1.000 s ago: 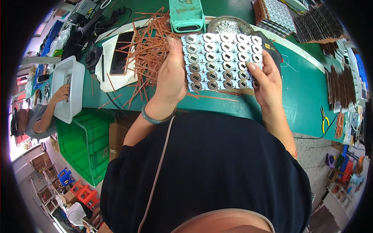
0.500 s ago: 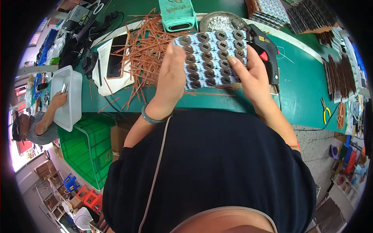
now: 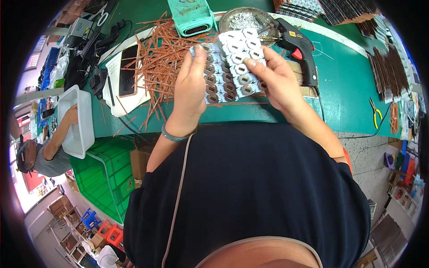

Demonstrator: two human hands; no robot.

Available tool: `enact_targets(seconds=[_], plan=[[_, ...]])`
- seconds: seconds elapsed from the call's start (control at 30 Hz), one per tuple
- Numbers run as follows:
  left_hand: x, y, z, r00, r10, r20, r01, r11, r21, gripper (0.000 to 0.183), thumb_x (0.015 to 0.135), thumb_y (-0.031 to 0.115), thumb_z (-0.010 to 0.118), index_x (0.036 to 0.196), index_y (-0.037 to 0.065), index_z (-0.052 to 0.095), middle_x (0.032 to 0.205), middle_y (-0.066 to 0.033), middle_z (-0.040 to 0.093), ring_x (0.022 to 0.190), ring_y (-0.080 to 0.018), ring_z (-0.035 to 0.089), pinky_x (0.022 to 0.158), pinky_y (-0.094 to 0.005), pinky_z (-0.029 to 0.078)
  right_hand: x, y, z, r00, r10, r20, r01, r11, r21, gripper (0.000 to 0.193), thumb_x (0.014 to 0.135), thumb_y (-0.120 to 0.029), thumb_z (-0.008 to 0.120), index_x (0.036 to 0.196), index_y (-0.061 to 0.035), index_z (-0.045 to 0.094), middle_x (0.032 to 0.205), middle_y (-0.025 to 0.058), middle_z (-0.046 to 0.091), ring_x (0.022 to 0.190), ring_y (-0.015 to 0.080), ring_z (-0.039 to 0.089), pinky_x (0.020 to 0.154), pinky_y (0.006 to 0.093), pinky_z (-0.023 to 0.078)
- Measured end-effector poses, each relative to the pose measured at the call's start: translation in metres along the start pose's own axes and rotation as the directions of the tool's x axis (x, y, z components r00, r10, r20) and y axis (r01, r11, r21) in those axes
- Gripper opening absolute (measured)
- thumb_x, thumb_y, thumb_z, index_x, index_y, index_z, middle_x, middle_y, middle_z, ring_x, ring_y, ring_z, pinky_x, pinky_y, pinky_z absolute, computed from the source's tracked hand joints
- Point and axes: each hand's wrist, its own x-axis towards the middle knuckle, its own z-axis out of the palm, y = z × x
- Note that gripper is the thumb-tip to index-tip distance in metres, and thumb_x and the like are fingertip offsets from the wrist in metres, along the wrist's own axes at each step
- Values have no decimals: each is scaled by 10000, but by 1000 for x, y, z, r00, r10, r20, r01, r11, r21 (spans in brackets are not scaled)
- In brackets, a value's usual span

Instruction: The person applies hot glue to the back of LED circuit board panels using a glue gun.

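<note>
My left hand (image 3: 191, 87) grips the left part of a pale panel (image 3: 212, 79) set with rows of round, dark metal discs that have small slots. My right hand (image 3: 282, 85) is closed on the right part (image 3: 242, 69), its thumb on the face and its fingers partly hidden behind. That right part is tilted up and catches bright light, and its edge overlaps the left part. Whether the two parts are still joined, I cannot tell. Just behind the right hand lies a black soldering gun (image 3: 300, 49) with a red trigger.
Copper-coloured strips (image 3: 163, 67) lie heaped beside a phone (image 3: 128, 69) on paper. Behind stand a teal device (image 3: 192, 20) and a round dish (image 3: 246, 20) of silvery bits. Stacked panels (image 3: 389, 73) and yellow-handled pliers (image 3: 375, 114) are at right. Left, a person reaches into a white bin (image 3: 85, 120).
The panel, flat as one sheet before, now shows two parts at different angles, the right one raised and overlapping. Both hands have shifted slightly left. The other person's hand moved deeper into the bin.
</note>
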Motion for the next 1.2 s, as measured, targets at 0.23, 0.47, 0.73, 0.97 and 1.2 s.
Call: enact_targets(seconds=[0.23,0.47,0.73,0.97,1.2], plan=[[-5,7,-3,998,51,-47,-50,998,34,305,948,283,373,1068,22,474,962,-59,577,817,-131,596,694,-266,508,6,-7,-32,852,-505,137,290,238,-927,460,752,-252,675,1086,1,486,915,104,604,786,212,588,682,347,469],[-11,-4,-2,988,146,50,-154,952,263,310,946,293,372,1067,28,477,946,-68,588,770,-130,598,655,-260,502,-18,2,4,935,202,293,-6,831,-557,247,792,-212,653,930,-17,592,714,14,600,624,89,546,581,241,450],[-18,-8,-15,950,-9,311,40,995,-95,259,931,266,413,1046,41,473,834,-18,567,701,-90,558,622,-224,465,-17,4,3,834,320,449,-105,891,-441,227,803,-250,656,847,-33,605,659,8,592,571,74,560,531,211,447],[-13,-10,-27,953,-4,302,-59,978,198,149,839,123,514,951,26,503,890,-90,561,784,-153,571,702,-276,464,-12,-10,-11,962,107,251,157,537,-829,422,648,-451,724,649,-44,612,591,83,586,539,197,576,514,318,441],[-3,-5,-23,998,-58,-2,58,992,-108,92,853,110,489,922,49,482,798,-80,560,716,-196,596,612,-299,489,9,-3,-65,983,-162,-84,-15,387,-922,431,682,-291,737,964,-7,578,624,38,582,561,146,557,556,271,448]])
